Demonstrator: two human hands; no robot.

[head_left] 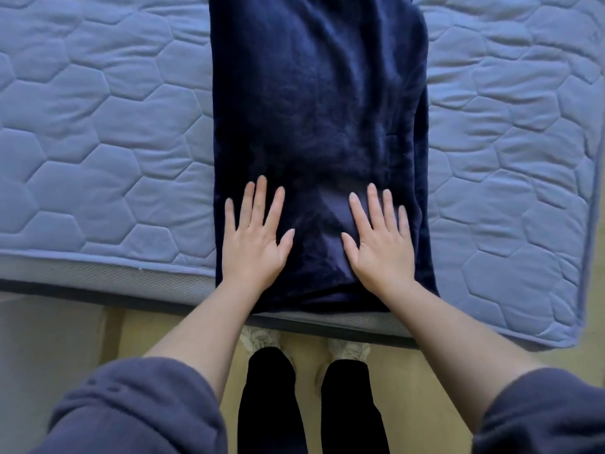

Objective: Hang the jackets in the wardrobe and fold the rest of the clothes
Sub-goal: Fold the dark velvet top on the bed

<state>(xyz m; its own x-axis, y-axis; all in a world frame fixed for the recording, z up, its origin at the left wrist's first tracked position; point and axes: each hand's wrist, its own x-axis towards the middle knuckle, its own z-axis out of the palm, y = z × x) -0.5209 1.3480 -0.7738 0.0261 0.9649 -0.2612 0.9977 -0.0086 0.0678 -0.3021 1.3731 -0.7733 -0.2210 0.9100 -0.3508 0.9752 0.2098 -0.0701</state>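
From the head camera, a dark navy, soft fleece garment [319, 132] lies folded into a long narrow strip on a pale blue quilted mattress [98, 142] with a hexagon stitch pattern. The strip runs from the mattress's near edge straight toward the far side, its near end draped just over that edge, nearer the right corner than the left.

The left hand [255, 240] lies flat on the garment's near left part, fingers straight and spread, grasping nothing. The right hand [379, 240] lies flat on the near right part, just apart from the left, fingers likewise straight and released, palm down on the fabric.

Both forearms are bare, with grey-purple fleece sleeves [137, 407] pushed up. Below the mattress edge, black trouser legs [271, 398] and light shoes [260, 339] stand on a tan floor [409, 371].
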